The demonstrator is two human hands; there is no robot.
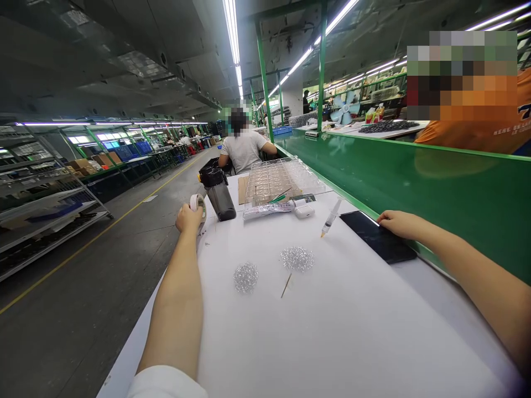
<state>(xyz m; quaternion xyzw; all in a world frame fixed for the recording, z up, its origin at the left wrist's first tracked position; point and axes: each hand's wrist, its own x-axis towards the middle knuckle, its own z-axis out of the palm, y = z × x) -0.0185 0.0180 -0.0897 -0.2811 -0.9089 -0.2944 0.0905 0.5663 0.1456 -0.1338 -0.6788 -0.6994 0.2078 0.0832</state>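
My left hand (pixel 188 219) at the tape (pixel 196 200), two piles (pixel 246 278) of bits between, my right hand (pixel 394 222) at the phone (pixel 378 239).
Left to right: my left hand is curled against the tape, its grip mostly hidden, so I cannot tell if it holds; then the near piles on the surface (pixel 332 337), the stick (pixel 286 285) lying just beside the right one, the syringe (pixel 331 219) farther off; my right fingers bend at the phone's far edge, grip unclear. I'd judge the laying-out done and handling of the bits not yet begun: neither hand touches piles, stick or syringe.
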